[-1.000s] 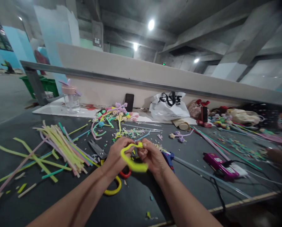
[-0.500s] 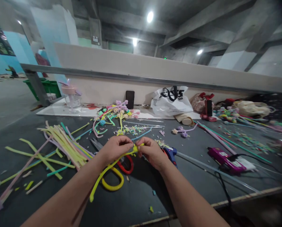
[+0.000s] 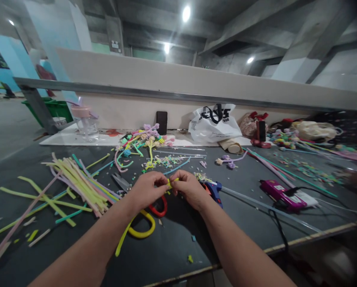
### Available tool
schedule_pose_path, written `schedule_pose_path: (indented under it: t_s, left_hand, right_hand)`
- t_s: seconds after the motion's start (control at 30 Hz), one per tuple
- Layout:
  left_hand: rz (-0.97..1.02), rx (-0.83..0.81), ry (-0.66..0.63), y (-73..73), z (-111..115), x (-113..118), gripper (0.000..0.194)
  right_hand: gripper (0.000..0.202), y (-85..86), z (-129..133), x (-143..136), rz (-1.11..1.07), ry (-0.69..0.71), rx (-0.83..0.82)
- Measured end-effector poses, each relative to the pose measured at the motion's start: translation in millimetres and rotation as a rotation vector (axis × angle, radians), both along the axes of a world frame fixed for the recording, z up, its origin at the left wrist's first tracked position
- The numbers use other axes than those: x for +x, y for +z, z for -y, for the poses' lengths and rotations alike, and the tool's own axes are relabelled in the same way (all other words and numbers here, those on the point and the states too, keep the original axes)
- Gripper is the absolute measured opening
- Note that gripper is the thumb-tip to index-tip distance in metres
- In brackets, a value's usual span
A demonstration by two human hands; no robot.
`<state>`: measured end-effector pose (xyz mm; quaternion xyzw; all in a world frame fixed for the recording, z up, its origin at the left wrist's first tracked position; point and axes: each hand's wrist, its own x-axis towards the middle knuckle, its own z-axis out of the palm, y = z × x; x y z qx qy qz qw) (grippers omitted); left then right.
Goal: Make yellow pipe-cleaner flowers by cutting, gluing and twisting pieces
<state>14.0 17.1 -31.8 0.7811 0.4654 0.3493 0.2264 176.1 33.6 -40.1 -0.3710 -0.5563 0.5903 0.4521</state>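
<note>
A yellow pipe cleaner is pinched between the fingertips of my left hand and my right hand. Its small worked end shows between the two hands, and its tail hangs out below my left wrist. Both hands are closed and nearly touching, just above the table. Beneath my left hand and forearm lie scissors with one yellow handle loop and one red, the blades pointing to the back left. A blue glue gun rests right beside my right wrist, a long clear glue stick running from it.
A bundle of pastel pipe cleaners lies at the left. Finished coloured pieces, a phone, a white bag and a lidded cup stand behind. A purple power strip sits right; another person's hand shows at the right edge.
My fingers have closed further over the worked end, so less of the yellow pipe cleaner shows. Its tail now lies more under my left forearm. The view has shifted slightly.
</note>
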Motion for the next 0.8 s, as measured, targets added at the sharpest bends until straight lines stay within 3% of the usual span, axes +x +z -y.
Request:
schedule_pose_path:
  t_s: [0.23,0.3,0.5,0.8]
  left_hand:
    - [-0.024,0.136,0.035,-0.2,2.9,7.8,0.013]
    - [0.028,0.105,0.029,1.7,3.4,7.8,0.012]
    - [0.428,-0.175,0.229,4.8,-4.8,-6.1,0.017]
    - [0.71,-0.745,-0.11,-4.1,2.7,10.1,0.026]
  right_hand:
    - [0.007,-2.0,-0.9,1.5,-0.026,0.009,0.008]
    - [0.008,-1.4,-1.5,1.9,-0.034,-0.003,0.007]
    - [0.012,0.5,-1.8,4.3,-0.083,-0.013,-0.002]
    - [0.014,6.2,3.1,5.0,-0.119,0.05,0.016]
